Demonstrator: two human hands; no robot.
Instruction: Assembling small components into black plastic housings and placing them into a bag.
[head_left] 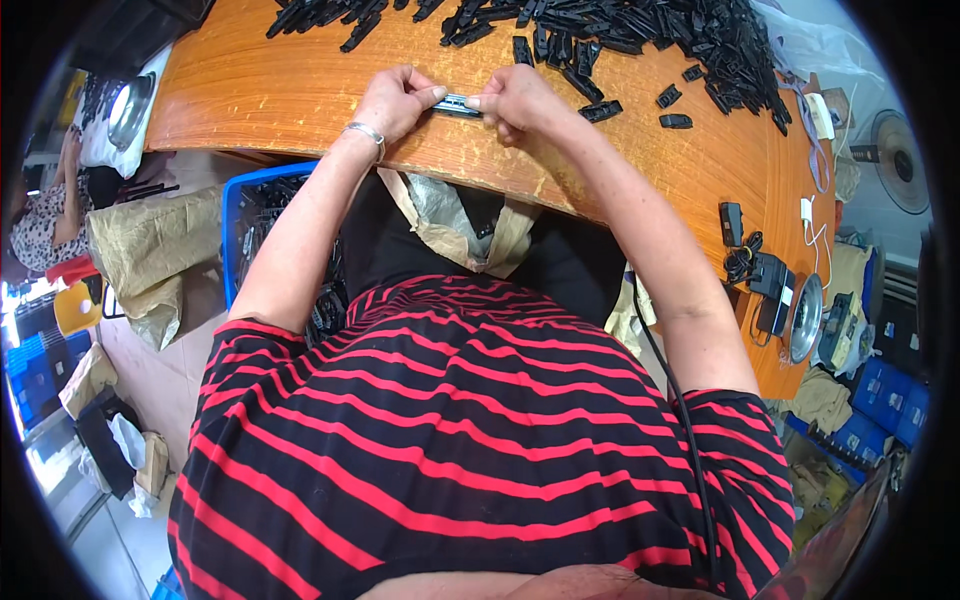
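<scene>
Between my two hands, just above the near part of the wooden table (300,85), is a small narrow black plastic part (456,106) with a paler strip along its top. My left hand (396,100), with a bracelet at the wrist, pinches its left end between thumb and fingers. At the other end, the thumb and curled fingers of my right hand (518,102) grip it. Similar loose black parts (600,110) lie just beyond my right hand. The underside of the held part is hidden.
A large heap of black plastic parts (620,30) spreads along the table's far side. Right of my arm lie a black power adapter (770,275) and coiled cable. A blue crate (232,215) of black parts stands below left, near a brown paper sack (155,240). Another person's arm (72,170) shows far left.
</scene>
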